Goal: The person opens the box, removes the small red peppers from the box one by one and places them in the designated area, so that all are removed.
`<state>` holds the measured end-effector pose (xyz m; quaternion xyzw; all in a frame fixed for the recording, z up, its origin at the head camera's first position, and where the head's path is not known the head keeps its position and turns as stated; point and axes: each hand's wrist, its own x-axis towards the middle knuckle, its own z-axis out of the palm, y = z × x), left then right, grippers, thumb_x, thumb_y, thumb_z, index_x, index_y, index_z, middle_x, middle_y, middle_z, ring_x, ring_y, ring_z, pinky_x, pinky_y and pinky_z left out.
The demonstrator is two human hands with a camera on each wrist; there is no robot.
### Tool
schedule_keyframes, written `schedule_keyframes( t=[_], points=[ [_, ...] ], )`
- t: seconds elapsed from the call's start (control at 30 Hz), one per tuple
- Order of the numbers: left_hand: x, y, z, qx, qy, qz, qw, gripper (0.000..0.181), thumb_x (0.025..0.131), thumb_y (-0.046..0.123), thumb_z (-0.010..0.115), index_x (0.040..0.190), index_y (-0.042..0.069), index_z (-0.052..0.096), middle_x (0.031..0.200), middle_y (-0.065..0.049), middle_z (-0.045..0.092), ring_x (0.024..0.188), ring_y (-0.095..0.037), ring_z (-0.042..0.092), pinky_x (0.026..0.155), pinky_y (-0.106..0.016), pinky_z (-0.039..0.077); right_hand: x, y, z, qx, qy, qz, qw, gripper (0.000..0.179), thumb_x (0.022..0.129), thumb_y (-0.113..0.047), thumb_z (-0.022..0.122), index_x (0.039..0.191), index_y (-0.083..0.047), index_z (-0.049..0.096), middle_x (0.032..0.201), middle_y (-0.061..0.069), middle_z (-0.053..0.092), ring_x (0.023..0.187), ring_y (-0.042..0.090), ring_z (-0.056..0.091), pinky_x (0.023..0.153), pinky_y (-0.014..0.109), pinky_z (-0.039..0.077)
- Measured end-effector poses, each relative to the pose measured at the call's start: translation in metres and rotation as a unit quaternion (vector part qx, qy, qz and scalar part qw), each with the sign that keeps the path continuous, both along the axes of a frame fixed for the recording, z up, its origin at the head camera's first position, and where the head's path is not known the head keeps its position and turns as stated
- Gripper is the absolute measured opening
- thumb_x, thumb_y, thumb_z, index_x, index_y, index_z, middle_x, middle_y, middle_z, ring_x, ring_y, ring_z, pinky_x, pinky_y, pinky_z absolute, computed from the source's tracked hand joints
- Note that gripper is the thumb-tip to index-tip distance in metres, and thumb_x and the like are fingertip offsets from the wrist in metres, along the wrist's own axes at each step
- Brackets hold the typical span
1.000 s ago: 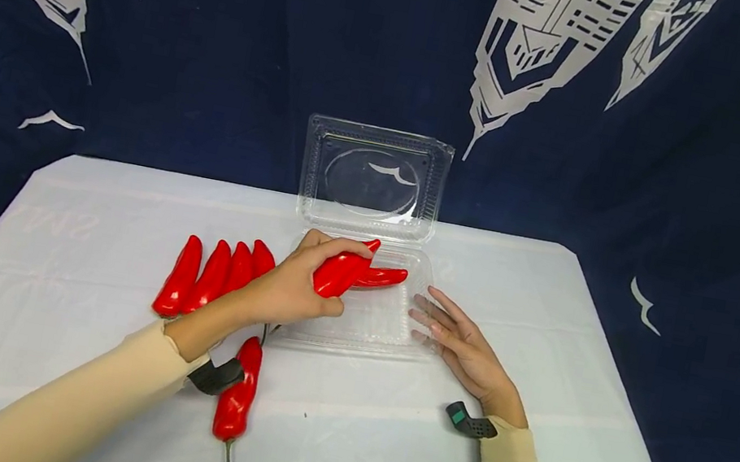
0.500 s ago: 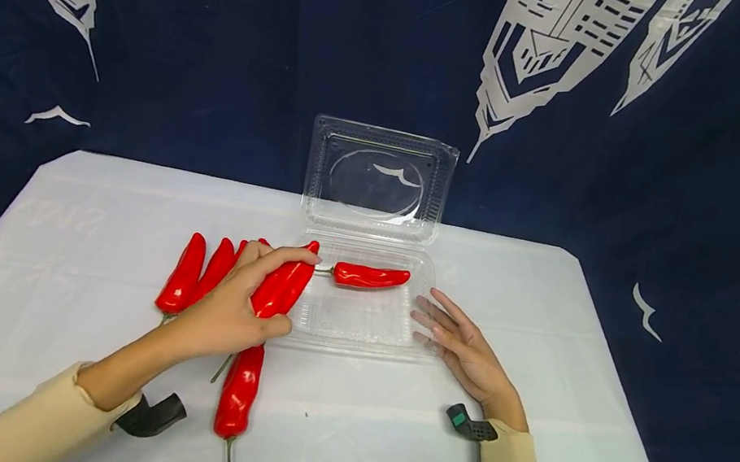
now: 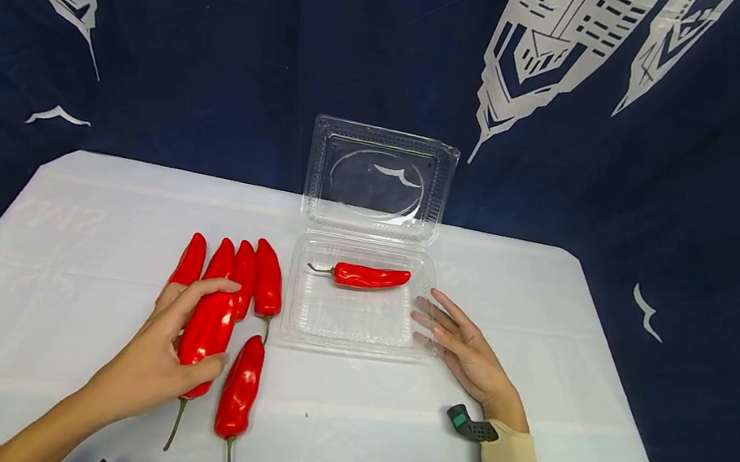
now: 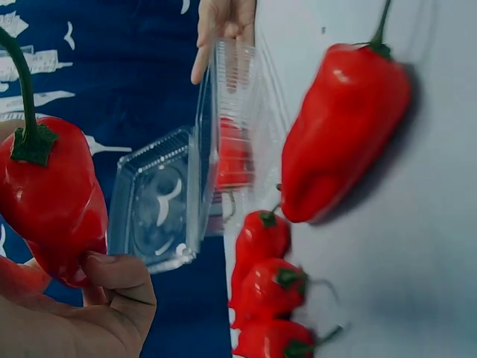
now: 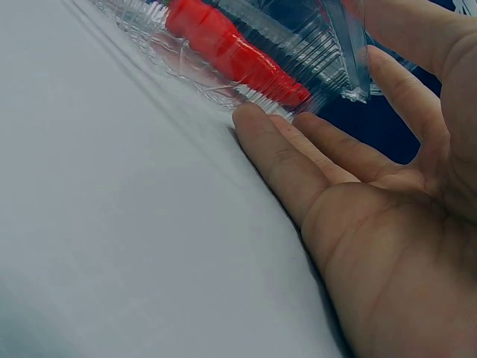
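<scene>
My left hand grips a large red chili pepper left of the container, its green stem pointing toward me. In the left wrist view, fingers pinch that pepper near its narrow end. One red pepper lies sideways at the back of the clear plastic container, whose hinged lid stands raised behind. At the container's right side is my right hand, fingers extended and seen partly through the clear wall. The right wrist view shows its fingertips close against that wall; firm contact is unclear.
Behind the held pepper are several red peppers in a row, from the leftmost pepper to the rightmost pepper. Another pepper lies nearer me. A white cloth covers the table, with a dark blue patterned curtain behind.
My left hand has carried its pepper from over the container leftward and toward me, uncovering the pepper inside and the row. The right hand has stayed in place.
</scene>
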<state>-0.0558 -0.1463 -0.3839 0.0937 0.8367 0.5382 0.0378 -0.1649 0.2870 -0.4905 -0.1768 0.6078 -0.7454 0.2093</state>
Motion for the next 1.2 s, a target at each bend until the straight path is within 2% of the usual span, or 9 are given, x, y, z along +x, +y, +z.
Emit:
schedule_keyframes(
  t=[0.17, 0.3, 0.57, 0.7, 0.8, 0.9, 1.07, 1.2],
  points=[
    [0.016, -0.009, -0.008, -0.006, -0.002, 0.028, 0.9996, 0.079, 0.080, 0.000, 0.075, 0.144, 0.033, 0.041, 0.121, -0.013, 0.040, 0.110, -0.030, 0.047, 0.063, -0.026, 0.058, 0.000, 0.001, 0.000, 0.001, -0.002, 0.001, 1.0000, 0.066, 0.105, -0.004, 0.047, 0.160, -0.006, 0.011, 0.165, 0.026, 0.012, 0.142, 0.018, 0.045, 0.108, 0.032, 0.046],
    [0.028, -0.013, -0.018, -0.016, -0.021, 0.054, 0.9982, 0.083, 0.079, -0.001, 0.075, 0.145, 0.034, 0.039, 0.118, -0.012, 0.039, 0.109, -0.028, 0.046, 0.063, -0.026, 0.058, 0.001, 0.000, 0.002, -0.001, -0.004, 0.003, 1.0000, 0.067, 0.105, -0.004, 0.048, 0.160, -0.006, 0.011, 0.165, 0.026, 0.011, 0.142, 0.019, 0.045, 0.108, 0.032, 0.046],
    [0.044, -0.019, -0.043, -0.042, -0.064, 0.086, 0.9934, 0.088, 0.076, 0.000, 0.081, 0.148, 0.022, 0.036, 0.121, -0.014, 0.039, 0.115, -0.037, 0.047, 0.064, -0.032, 0.060, 0.002, 0.001, 0.002, 0.001, -0.008, -0.002, 1.0000, 0.068, 0.104, -0.007, 0.050, 0.161, -0.007, 0.011, 0.165, 0.024, 0.013, 0.141, 0.018, 0.046, 0.107, 0.032, 0.047],
    [0.050, -0.021, -0.053, -0.050, -0.059, 0.099, 0.9921, 0.088, 0.074, -0.002, 0.082, 0.146, 0.020, 0.038, 0.118, -0.014, 0.041, 0.110, -0.037, 0.049, 0.063, -0.030, 0.058, 0.000, 0.001, 0.000, 0.000, -0.002, 0.002, 1.0000, 0.067, 0.104, -0.006, 0.049, 0.160, -0.006, 0.011, 0.165, 0.025, 0.014, 0.142, 0.019, 0.045, 0.107, 0.033, 0.047],
    [0.052, -0.019, -0.059, -0.033, -0.068, 0.097, 0.9924, 0.088, 0.073, -0.003, 0.082, 0.147, 0.021, 0.039, 0.117, -0.014, 0.041, 0.104, -0.035, 0.050, 0.062, -0.028, 0.058, 0.000, 0.002, -0.001, -0.001, 0.001, 0.001, 1.0000, 0.066, 0.105, -0.005, 0.048, 0.160, -0.006, 0.012, 0.165, 0.025, 0.014, 0.142, 0.019, 0.045, 0.107, 0.032, 0.047],
    [0.051, -0.018, -0.063, -0.017, -0.095, 0.094, 0.9909, 0.090, 0.074, -0.001, 0.082, 0.148, 0.025, 0.039, 0.117, -0.014, 0.041, 0.105, -0.034, 0.050, 0.064, -0.029, 0.059, 0.000, 0.003, 0.000, -0.002, 0.002, 0.000, 1.0000, 0.065, 0.105, -0.005, 0.047, 0.160, -0.006, 0.012, 0.165, 0.025, 0.014, 0.142, 0.019, 0.045, 0.108, 0.032, 0.047],
    [0.045, -0.018, -0.069, -0.022, -0.141, 0.085, 0.9860, 0.092, 0.075, 0.004, 0.083, 0.150, 0.031, 0.037, 0.121, -0.014, 0.041, 0.110, -0.033, 0.048, 0.068, -0.030, 0.060, 0.001, 0.001, 0.001, 0.000, -0.010, -0.005, 0.9999, 0.066, 0.104, -0.005, 0.049, 0.161, -0.009, 0.013, 0.165, 0.024, 0.013, 0.142, 0.018, 0.045, 0.107, 0.032, 0.047],
    [0.043, -0.017, -0.076, -0.037, -0.165, 0.082, 0.9822, 0.090, 0.076, 0.006, 0.083, 0.149, 0.034, 0.038, 0.120, -0.014, 0.042, 0.094, -0.024, 0.049, 0.063, -0.025, 0.054, 0.001, 0.001, 0.000, 0.004, -0.016, -0.009, 0.9998, 0.066, 0.104, -0.005, 0.049, 0.161, -0.009, 0.014, 0.165, 0.023, 0.014, 0.142, 0.018, 0.045, 0.107, 0.032, 0.047]
  ],
)
